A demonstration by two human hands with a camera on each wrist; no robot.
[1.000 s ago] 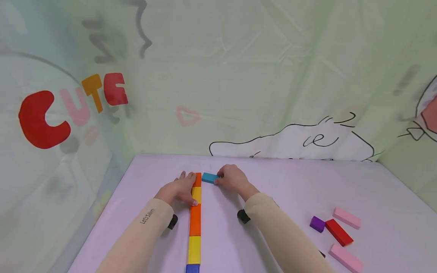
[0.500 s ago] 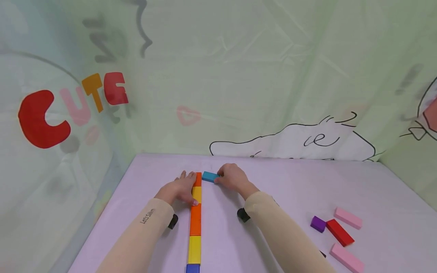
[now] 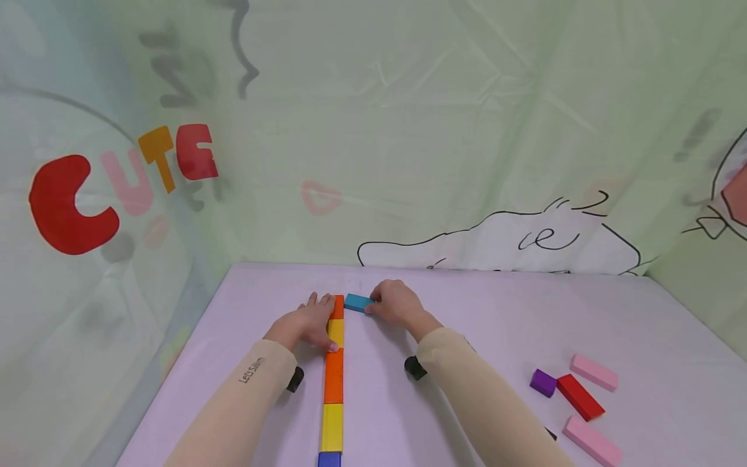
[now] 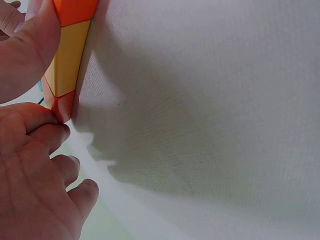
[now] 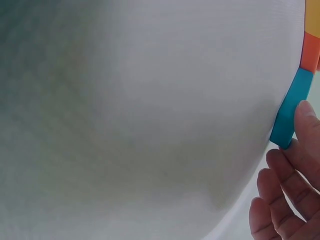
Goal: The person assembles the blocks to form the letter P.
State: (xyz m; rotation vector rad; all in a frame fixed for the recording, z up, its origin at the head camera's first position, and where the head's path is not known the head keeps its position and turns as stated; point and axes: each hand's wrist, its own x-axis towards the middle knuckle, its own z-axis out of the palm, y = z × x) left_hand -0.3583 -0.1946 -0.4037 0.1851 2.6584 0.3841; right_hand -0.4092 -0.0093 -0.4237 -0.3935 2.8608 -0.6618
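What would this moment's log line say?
left hand touches block row; right hand pinches blue block; blue block beside orange end block

The blue block [image 5: 290,110] in the right hand [image 3: 403,308] and the yellow block [image 4: 70,60] beside the left hand [image 3: 303,323] appear smooth and satiny, the cloth [image 4: 200,65] beneath both matt and finely woven.
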